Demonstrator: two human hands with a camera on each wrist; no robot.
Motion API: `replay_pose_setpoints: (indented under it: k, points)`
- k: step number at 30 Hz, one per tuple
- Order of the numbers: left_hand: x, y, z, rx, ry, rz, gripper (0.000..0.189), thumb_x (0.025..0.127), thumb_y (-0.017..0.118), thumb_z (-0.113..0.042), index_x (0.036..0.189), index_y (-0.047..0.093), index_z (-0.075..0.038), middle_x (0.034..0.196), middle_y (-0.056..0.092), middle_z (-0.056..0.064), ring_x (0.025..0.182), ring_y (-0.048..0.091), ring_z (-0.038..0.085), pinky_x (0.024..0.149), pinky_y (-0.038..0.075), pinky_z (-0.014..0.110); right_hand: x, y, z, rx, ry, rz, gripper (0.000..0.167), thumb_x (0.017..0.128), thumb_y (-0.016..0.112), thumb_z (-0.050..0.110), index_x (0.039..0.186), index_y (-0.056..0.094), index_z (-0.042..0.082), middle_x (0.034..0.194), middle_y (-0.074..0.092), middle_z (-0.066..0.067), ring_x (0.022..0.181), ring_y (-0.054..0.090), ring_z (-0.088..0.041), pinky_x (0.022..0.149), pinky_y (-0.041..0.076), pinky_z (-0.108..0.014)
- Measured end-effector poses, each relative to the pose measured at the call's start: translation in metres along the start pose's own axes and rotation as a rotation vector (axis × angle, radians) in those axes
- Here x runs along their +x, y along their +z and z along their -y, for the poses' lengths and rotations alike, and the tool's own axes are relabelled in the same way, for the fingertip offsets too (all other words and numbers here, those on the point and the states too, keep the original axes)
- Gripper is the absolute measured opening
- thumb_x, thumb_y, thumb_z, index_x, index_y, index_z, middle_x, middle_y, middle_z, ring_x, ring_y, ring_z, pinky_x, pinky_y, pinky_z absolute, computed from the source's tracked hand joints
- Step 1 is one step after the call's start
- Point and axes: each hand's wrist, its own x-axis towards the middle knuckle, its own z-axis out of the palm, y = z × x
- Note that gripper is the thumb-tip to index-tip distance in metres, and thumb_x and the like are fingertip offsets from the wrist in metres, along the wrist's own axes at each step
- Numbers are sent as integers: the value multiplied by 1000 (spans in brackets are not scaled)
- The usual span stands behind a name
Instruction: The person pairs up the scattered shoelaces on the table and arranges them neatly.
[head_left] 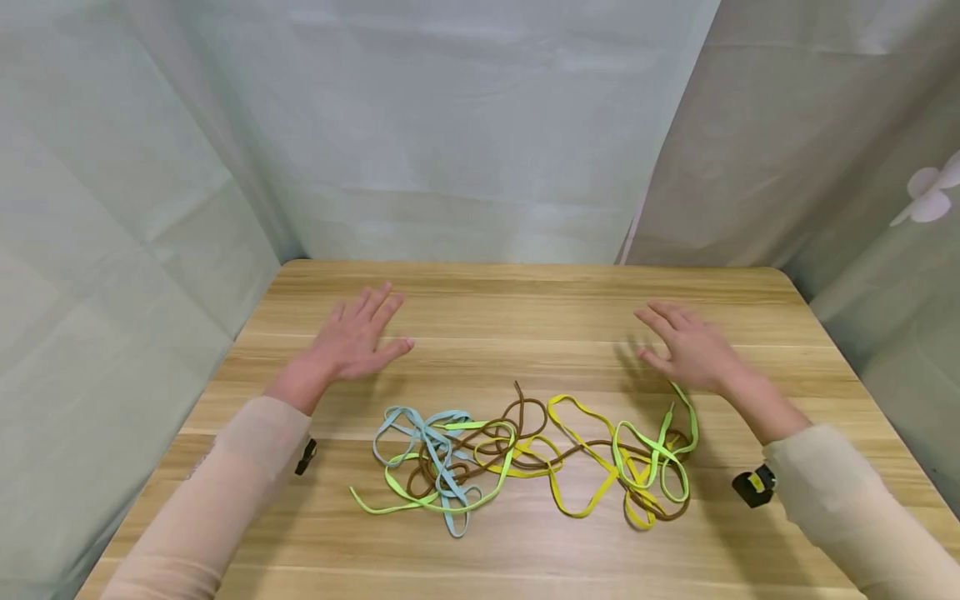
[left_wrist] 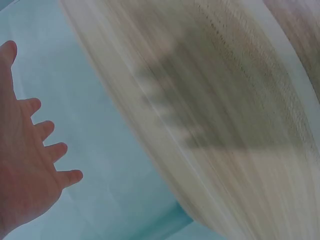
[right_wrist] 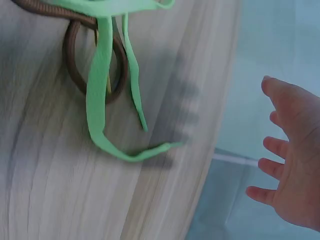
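Note:
Over the table's left half, my left hand (head_left: 351, 340) is held with fingers straight and spread, holding nothing. My right hand (head_left: 693, 352) is at the right, its fingers extended and empty, slightly blurred. Between and nearer than the hands lies a tangle of flat and round laces. A light blue lace (head_left: 429, 432) and a neon green lace (head_left: 513, 450) bunch on the left. A brown lace (head_left: 576, 449) and a yellow lace (head_left: 557, 490) run across to the right, where more green lace (right_wrist: 96, 110) loops over them, its end close below my right hand.
The wood-grain table (head_left: 525, 308) has rounded far corners. Pale cloth curtains (head_left: 450, 125) hang behind it and on both sides. A small black device (head_left: 753, 486) is worn at my right wrist, another (head_left: 305, 457) at the left.

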Motion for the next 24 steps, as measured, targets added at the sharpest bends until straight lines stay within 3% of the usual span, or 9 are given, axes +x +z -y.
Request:
replay_pose_setpoints:
  k: [10,18,24]
  points:
    - [-1,7,-9,5,48,-24,78,90,41,-56,149,11,-14,154,5,12,138,10,40,105,10,63,9,12,27,-9,-171,-42,63,82,67,29,135,43,5,134,45,-22,116,47,-43,90,40,-57]
    - [-2,14,-21,-1,93,-25,79,89,36,-63,148,15,-15,155,7,10,139,11,37,106,13,61,18,21,53,11,-326,-45,60,79,71,25,131,48,5,129,50,-19,115,50,-36,94,40,-51]
    - [-3,19,-32,-8,135,-25,78,89,38,-62,148,17,-15,155,8,8,139,14,37,105,15,61,22,24,74,26,-353,-4,54,80,71,23,128,52,8,130,52,-15,116,50,-33,94,42,-48]
